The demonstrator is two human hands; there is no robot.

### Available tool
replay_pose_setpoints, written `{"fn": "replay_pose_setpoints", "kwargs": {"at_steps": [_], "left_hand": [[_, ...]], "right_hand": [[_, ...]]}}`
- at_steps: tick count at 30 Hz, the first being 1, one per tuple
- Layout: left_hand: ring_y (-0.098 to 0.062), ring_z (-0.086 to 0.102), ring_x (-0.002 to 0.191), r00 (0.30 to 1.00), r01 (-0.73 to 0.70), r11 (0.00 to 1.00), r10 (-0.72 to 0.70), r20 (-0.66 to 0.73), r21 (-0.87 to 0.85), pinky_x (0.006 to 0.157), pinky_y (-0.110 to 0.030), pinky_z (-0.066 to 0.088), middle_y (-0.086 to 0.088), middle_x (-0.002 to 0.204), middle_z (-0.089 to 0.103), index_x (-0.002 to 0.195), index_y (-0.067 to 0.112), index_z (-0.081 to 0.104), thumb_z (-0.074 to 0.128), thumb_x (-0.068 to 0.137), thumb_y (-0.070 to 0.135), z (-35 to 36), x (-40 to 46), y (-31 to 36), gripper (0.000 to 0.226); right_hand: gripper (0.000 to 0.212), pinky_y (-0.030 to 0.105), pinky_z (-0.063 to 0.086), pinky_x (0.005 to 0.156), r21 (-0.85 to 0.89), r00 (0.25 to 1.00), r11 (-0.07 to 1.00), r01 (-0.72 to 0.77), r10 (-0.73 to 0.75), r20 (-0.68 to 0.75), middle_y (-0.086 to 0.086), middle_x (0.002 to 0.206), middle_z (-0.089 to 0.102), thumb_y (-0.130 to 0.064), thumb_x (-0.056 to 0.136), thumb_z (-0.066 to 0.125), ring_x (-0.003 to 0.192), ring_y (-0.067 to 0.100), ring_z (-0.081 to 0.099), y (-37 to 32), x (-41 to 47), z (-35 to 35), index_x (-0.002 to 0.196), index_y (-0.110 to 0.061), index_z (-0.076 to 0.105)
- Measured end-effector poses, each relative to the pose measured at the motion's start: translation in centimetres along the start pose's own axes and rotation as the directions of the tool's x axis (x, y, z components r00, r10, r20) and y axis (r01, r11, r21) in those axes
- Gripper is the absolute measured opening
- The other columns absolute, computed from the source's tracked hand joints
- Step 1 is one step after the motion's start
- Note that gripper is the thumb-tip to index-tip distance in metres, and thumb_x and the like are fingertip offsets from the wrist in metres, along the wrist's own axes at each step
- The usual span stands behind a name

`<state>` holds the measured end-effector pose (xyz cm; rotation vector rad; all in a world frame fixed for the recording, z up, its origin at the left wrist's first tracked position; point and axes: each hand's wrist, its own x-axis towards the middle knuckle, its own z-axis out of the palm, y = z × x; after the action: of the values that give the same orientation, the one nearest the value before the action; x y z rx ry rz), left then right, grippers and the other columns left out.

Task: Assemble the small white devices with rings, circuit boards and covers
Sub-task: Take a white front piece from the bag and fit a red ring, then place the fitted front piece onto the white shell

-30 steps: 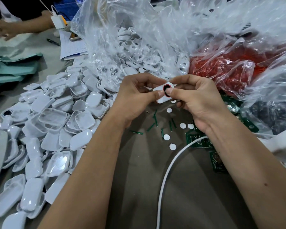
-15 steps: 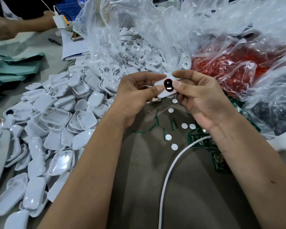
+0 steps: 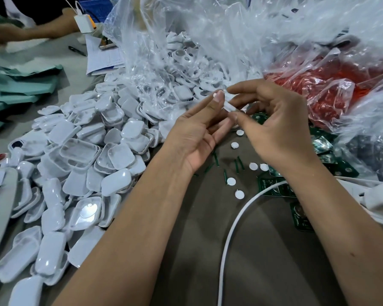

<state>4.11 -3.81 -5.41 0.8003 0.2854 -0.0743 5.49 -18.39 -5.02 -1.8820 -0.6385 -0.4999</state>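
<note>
I hold a small white device shell (image 3: 229,106) edge-on between both hands, above the brown table. My left hand (image 3: 199,131) has its palm turned up, with the thumb pressed on the shell's upper end. My right hand (image 3: 274,124) pinches the shell's lower end with thumb and fingers. The red ring in the shell is hidden at this angle. A heap of white covers (image 3: 80,164) lies to the left. Green circuit boards (image 3: 274,186) lie to the right, under my right forearm. A clear bag of red rings (image 3: 318,85) sits behind my right hand.
Small white discs (image 3: 231,181) and thin green strips (image 3: 215,159) lie scattered on the table (image 3: 263,261) below my hands. A white cable (image 3: 230,235) curves toward me. A clear bag of white shells (image 3: 186,60) lies behind. Another person's arm (image 3: 42,29) rests at the far left.
The shell has been turned from face-up, with its red ring showing, to edge-on. My left hand has rolled palm-up and both hands have lifted a little.
</note>
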Motion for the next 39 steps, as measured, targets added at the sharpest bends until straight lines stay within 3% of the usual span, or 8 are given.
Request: {"fn": "replay_pose_setpoints", "kwargs": {"at_steps": [8, 11, 13, 16, 19, 27, 32, 39], "left_hand": [[-0.026, 0.075, 0.069, 0.998, 0.056, 0.998, -0.056, -0.003, 0.013, 0.078, -0.030, 0.061, -0.017, 0.079, 0.072, 0.081, 0.003, 0.072, 0.071, 0.092, 0.012, -0.1, -0.1, 0.7, 0.015], [-0.032, 0.076, 0.078, 0.997, 0.076, 0.997, -0.076, 0.020, -0.017, 0.081, -0.034, 0.061, -0.023, 0.089, 0.074, 0.097, 0.001, 0.064, 0.064, 0.098, 0.010, -0.1, -0.3, 1.1, 0.009], [-0.035, 0.075, 0.082, 0.996, 0.084, 0.996, -0.083, 0.027, -0.042, 0.078, -0.034, 0.064, -0.029, 0.102, 0.073, 0.111, -0.001, 0.058, 0.057, 0.102, 0.009, -0.2, -0.5, 1.5, 0.014], [-0.034, 0.073, 0.078, 0.996, 0.083, 0.996, -0.082, -0.029, 0.041, 0.067, -0.028, 0.064, -0.031, 0.104, 0.071, 0.115, -0.009, 0.057, 0.048, 0.105, 0.007, -0.5, -0.5, 2.0, 0.020], [-0.032, 0.072, 0.080, 0.992, 0.086, 0.974, -0.065, -0.105, 0.210, 0.061, -0.023, 0.061, -0.029, 0.102, 0.072, 0.116, -0.008, 0.058, 0.043, 0.104, 0.001, -0.8, -0.5, 2.3, 0.021], [-0.020, 0.072, 0.063, 0.994, 0.007, 0.860, 0.049, -0.096, 0.510, 0.055, -0.017, 0.055, -0.026, 0.099, 0.075, 0.116, -0.010, 0.066, 0.054, 0.096, -0.011, -1.1, -0.8, 2.4, 0.023], [-0.017, 0.068, 0.058, 0.987, -0.080, 0.822, 0.143, -0.069, 0.564, 0.054, -0.015, 0.052, -0.019, 0.085, 0.069, 0.114, -0.006, 0.070, 0.058, 0.094, -0.012, -0.9, -0.8, 1.9, 0.023], [-0.020, 0.064, 0.056, 0.963, -0.169, 0.783, 0.261, -0.070, 0.598, 0.054, -0.019, 0.050, -0.020, 0.089, 0.072, 0.111, -0.003, 0.073, 0.064, 0.089, -0.015, -0.9, -0.6, 1.5, 0.027]], "right_hand": [[0.016, 0.027, 0.061, 0.081, 0.218, 0.989, 0.965, -0.143, 0.132, 0.061, -0.002, 0.095, 0.079, -0.005, 0.100, 0.063, 0.095, 0.011, 0.076, 0.5, 0.2, -0.5, 0.112, -0.008, 0.072], [0.011, 0.032, 0.061, 0.083, 0.247, 0.982, 0.955, -0.166, 0.182, -0.043, 0.003, 0.093, 0.079, -0.006, 0.100, 0.062, 0.090, 0.015, 0.077, 0.6, 0.5, -0.7, 0.107, -0.003, 0.070], [0.008, 0.029, 0.060, 0.076, 0.129, 0.975, 0.973, -0.193, 0.205, -0.087, 0.001, 0.085, 0.077, -0.011, 0.100, 0.064, 0.078, 0.009, 0.075, 0.9, 0.6, -1.1, 0.101, -0.008, 0.072], [0.006, 0.008, 0.046, 0.063, -0.240, 0.964, 0.951, -0.196, 0.232, 0.130, -0.013, 0.075, 0.070, -0.024, 0.096, 0.074, 0.064, -0.005, 0.064, 1.5, 0.4, -1.5, 0.090, -0.023, 0.074], [0.010, 0.017, 0.048, 0.065, -0.432, 0.912, 0.896, -0.105, 0.259, 0.318, -0.014, 0.073, 0.069, -0.035, 0.087, 0.082, 0.067, -0.002, 0.063, 1.5, 0.0, -1.4, 0.087, -0.026, 0.078], [0.013, 0.020, 0.039, 0.063, -0.511, 0.826, 0.859, -0.023, 0.305, 0.475, -0.015, 0.078, 0.064, -0.033, 0.089, 0.081, 0.071, 0.001, 0.058, 0.9, 0.0, -1.3, 0.081, -0.028, 0.072], [0.022, 0.029, 0.043, 0.080, -0.548, 0.835, 0.837, -0.016, 0.312, 0.452, -0.008, 0.093, 0.056, -0.038, 0.087, 0.081, 0.087, 0.013, 0.054, 0.7, 0.2, -1.7, 0.090, -0.022, 0.067], [0.021, 0.027, 0.036, 0.067, -0.557, 0.809, 0.831, -0.005, 0.331, 0.486, -0.009, 0.086, 0.057, -0.036, 0.093, 0.076, 0.079, 0.010, 0.054, 0.9, 0.2, -1.7, 0.082, -0.020, 0.067]]}}
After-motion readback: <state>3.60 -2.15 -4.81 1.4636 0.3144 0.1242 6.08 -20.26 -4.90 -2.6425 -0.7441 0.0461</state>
